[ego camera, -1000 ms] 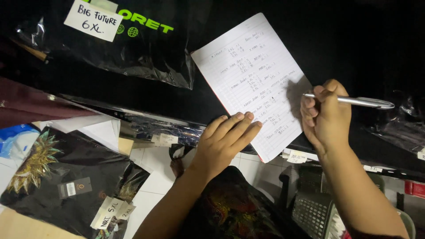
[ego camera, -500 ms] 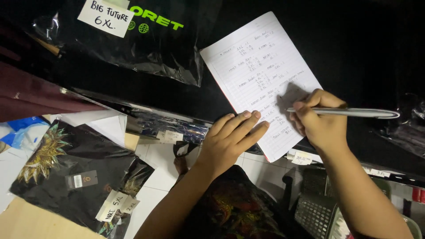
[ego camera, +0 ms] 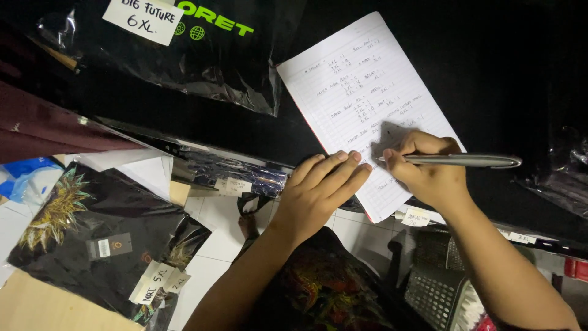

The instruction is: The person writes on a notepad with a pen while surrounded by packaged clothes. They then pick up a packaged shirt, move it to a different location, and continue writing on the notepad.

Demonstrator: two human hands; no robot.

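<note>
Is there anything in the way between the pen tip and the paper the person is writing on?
Nothing visible. The right hand holds the silver pen with its tip at the lined notebook page. The left hand lies flat at the page's lower edge, beside the tip, not across it.

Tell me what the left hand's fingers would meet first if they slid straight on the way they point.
The left hand points up-right along the paper; it would probably meet the right hand holding the pen first.

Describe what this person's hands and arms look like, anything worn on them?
Both forearms are bare, with no sleeves in view. The left hand and right hand wear no gloves, and no rings, watch or bracelets show. The fingernails are short and unpainted.
</note>
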